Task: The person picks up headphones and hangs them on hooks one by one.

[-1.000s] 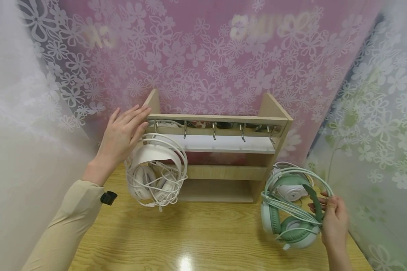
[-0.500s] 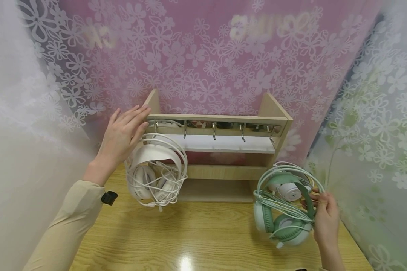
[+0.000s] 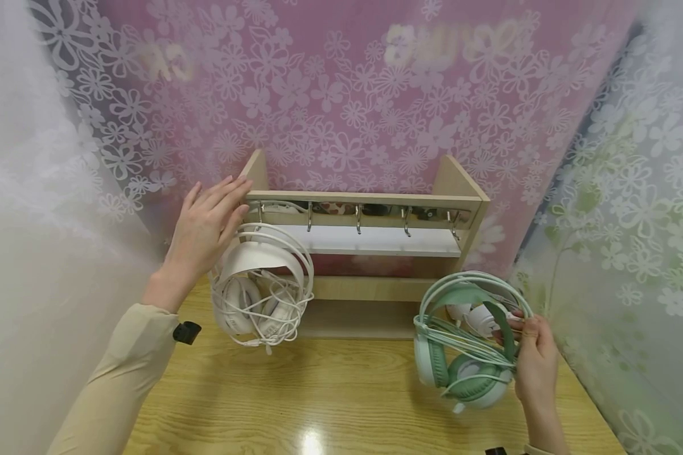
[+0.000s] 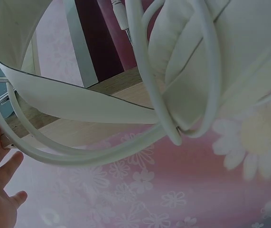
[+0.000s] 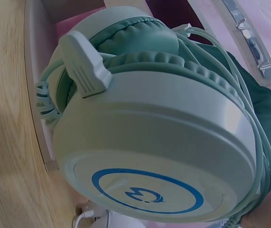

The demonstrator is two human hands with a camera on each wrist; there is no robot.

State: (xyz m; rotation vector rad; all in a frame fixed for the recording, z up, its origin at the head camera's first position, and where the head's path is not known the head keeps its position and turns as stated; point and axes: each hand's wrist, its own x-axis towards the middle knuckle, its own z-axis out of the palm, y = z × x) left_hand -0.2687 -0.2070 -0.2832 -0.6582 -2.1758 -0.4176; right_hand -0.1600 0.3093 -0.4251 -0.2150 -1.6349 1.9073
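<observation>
My left hand (image 3: pixel 200 232) rests on the upper left corner of the wooden rack (image 3: pixel 341 197), its fingers extended. Below it, white headphones (image 3: pixel 262 258) with a tangled white cable hang from the leftmost metal hook. In the left wrist view, the fingers lie close to their white headband (image 4: pixel 78 100). At the right, my right hand (image 3: pixel 537 366) grips green and white headphones (image 3: pixel 478 382) by the headband side, holding them above the table. A bundled green cable crosses them. The right wrist view shows an earcup (image 5: pixel 149 118) with a blue ring up close.
A row of several metal hooks (image 3: pixel 359 220) runs along the rack's front rail. Another white pair of headphones (image 3: pixel 482 320) stands beside the rack at the right, partly hidden behind the green pair. The wood-grain table (image 3: pixel 330 385) meets patterned curtains (image 3: pixel 347 107) behind and at the sides.
My right hand has carried the green headphones leftward toward the rack. The left hand and the hanging white headphones have stayed put.
</observation>
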